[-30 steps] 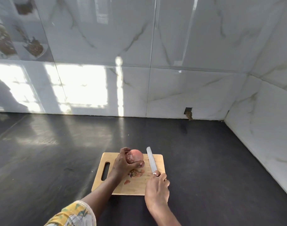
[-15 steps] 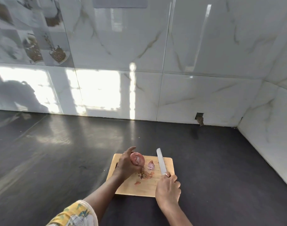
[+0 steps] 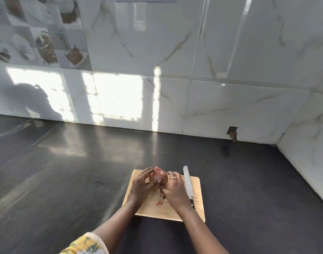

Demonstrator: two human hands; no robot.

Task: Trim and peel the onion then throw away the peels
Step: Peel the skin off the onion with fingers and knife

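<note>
**Peeling step, seen from beside the worker.** The left grip [image 3: 142, 184] is closed round the onion [image 3: 159, 176], fingers over its 9 o'clock side, and holds it just above the cutting board [image 3: 198, 197]. The right grip [image 3: 175, 189] curls against the 3 o'clock side, fingers bent on the skin as if to pinch it. Motion blur hides the fingertips, so it cannot be told whether a flap of peel is caught.

The onion sits between the two grips, over the board's far half. The knife [image 3: 188, 182] lies flat on the board at 3 o'clock of the onion, just beside the right grip, with its tip toward 12 o'clock and nobody holding it. A few peel scraps [image 3: 159, 203] lie at 6 o'clock of the onion. The board rests on the dark bench [image 3: 65, 180], and the tiled wall [image 3: 193, 52] stands at 12 o'clock.

**Good practice, as I judge it.** The left grip should hold firm and turn the bulb. The right grip should lift the dry skin at one end and draw it off in broad strips. Working low over the board lets the peels fall in one heap, clear of the blade, ready to be gathered. No bin is in view.
</note>
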